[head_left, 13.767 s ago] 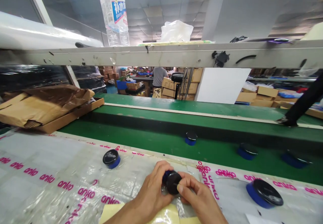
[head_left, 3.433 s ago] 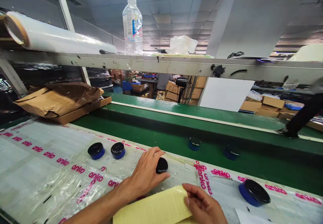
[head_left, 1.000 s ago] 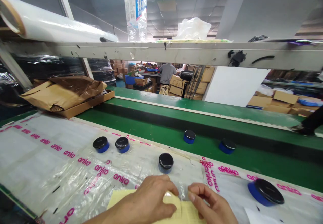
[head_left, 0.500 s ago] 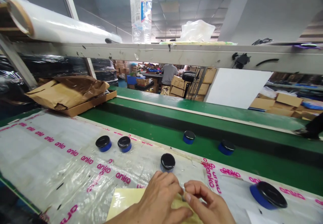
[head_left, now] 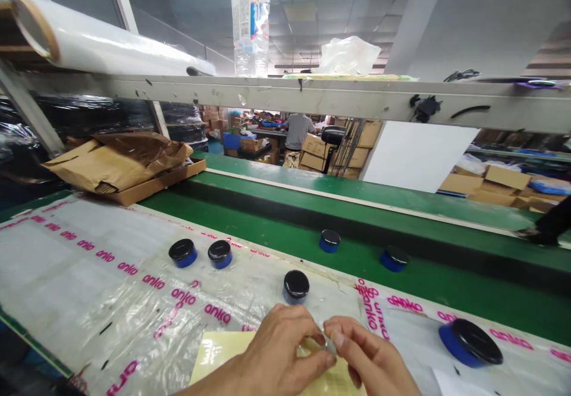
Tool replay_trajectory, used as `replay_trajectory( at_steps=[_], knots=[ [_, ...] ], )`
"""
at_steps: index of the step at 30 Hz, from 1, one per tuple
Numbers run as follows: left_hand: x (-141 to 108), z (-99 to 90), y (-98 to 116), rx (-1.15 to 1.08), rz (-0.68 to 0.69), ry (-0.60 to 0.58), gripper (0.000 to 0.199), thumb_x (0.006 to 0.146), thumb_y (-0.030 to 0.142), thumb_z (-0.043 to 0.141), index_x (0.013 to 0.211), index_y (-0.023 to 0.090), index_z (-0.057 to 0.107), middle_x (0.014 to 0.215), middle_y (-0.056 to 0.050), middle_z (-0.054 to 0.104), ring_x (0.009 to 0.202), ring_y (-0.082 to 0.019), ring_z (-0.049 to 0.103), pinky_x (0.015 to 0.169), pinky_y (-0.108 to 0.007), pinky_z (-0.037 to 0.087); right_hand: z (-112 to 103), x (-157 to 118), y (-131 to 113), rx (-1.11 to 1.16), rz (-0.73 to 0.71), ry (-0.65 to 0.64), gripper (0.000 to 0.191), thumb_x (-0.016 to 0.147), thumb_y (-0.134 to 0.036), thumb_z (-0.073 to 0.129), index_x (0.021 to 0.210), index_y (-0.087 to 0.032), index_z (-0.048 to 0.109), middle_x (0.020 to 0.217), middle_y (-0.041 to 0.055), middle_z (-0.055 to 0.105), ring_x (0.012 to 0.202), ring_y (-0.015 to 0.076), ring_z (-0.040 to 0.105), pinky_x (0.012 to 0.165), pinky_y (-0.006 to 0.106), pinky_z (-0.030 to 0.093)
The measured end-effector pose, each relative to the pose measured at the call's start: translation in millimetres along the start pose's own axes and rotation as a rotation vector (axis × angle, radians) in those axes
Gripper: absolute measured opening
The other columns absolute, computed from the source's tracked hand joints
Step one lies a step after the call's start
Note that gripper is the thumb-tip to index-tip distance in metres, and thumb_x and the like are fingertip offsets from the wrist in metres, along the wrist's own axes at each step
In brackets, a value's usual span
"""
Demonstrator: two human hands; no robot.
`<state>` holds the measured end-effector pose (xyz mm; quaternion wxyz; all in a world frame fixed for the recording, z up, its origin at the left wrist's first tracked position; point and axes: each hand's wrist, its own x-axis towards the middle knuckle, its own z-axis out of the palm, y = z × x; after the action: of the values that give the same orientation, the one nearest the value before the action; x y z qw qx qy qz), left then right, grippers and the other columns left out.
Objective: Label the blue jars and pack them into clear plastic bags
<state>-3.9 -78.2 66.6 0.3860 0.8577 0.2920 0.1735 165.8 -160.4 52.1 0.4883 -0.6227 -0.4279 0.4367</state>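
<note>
Left of fingers: two round blue containers [head_left: 182, 253] [head_left: 220, 254], black lids. Beneath: glossy yellow sheet [head_left: 223, 351]. Left hand [head_left: 276, 348]: thumb and index slightly apart; grip indeterminable. Just beyond: third black-lidded container [head_left: 296, 286]. Right hand [head_left: 370, 354]: fingertips pinching small clear film piece [head_left: 329, 346], apparently off sheet, on no container.

Cannot see the top of the bottle [head_left: 250, 24], cut off above, nor the near ends of yellow sheet [head_left: 220, 354] and white paper [head_left: 452, 383], cut off below. Cannot make out what clear piece [head_left: 329, 346] is, partly hidden by left hand [head_left: 283, 348] and right hand [head_left: 370, 351].
</note>
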Motion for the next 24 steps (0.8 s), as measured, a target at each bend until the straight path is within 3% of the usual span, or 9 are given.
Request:
replay_trajectory(
  at_steps=[5,11,19,24],
  knots=[
    [-2.3,-6.6,-0.9,-0.025,0.025,-0.059,0.024,0.099,0.033,0.053,0.087,0.021,0.069,0.093,-0.002,0.069,0.091,-0.019,0.062,0.085,-0.03,0.044,-3.8,3.3,0.1,-0.067,-0.013,-0.071,0.041,0.088,-0.063,0.06,0.079,-0.024,0.069,0.089,0.0026,0.066,0.073,0.0178,0.051,0.054,0.025,0.036],
    [0.9,-10.3,1.6,-0.116,-0.011,-0.113,0.033,0.1,0.035,0.049,0.078,0.02,0.069,0.086,-0.001,0.068,0.08,-0.018,0.063,0.074,-0.026,0.045,-2.3,4.4,-1.5,-0.074,-0.029,-0.075,0.041,0.089,-0.062,0.059,0.081,-0.023,0.07,0.086,0.0021,0.063,0.074,0.0179,0.05,0.057,0.025,0.037],
    [-3.2,-11.4,-4.6,-0.167,-0.039,-0.061,0.012,0.089,0.026,0.063,0.085,0.022,0.074,0.093,0.0,0.073,0.088,-0.018,0.066,0.081,-0.027,0.047,0.6,1.4,-4.0,0.147,0.101,0.052,0.042,0.076,-0.064,0.071,0.081,-0.023,0.076,0.073,-0.0019,0.056,0.056,0.0116,0.038,0.054,0.025,0.032],
    [-2.1,-7.1,-12.9,-0.125,-0.142,0.04,0.014,0.083,0.036,0.073,0.086,0.022,0.073,0.094,0.0,0.071,0.094,-0.022,0.064,0.083,-0.03,0.047,3.7,1.0,-10.2,0.21,0.097,0.078,0.041,0.07,-0.063,0.077,0.076,-0.022,0.078,0.071,-0.0009,0.056,0.058,0.0124,0.04,0.053,0.024,0.031]
  ],
)
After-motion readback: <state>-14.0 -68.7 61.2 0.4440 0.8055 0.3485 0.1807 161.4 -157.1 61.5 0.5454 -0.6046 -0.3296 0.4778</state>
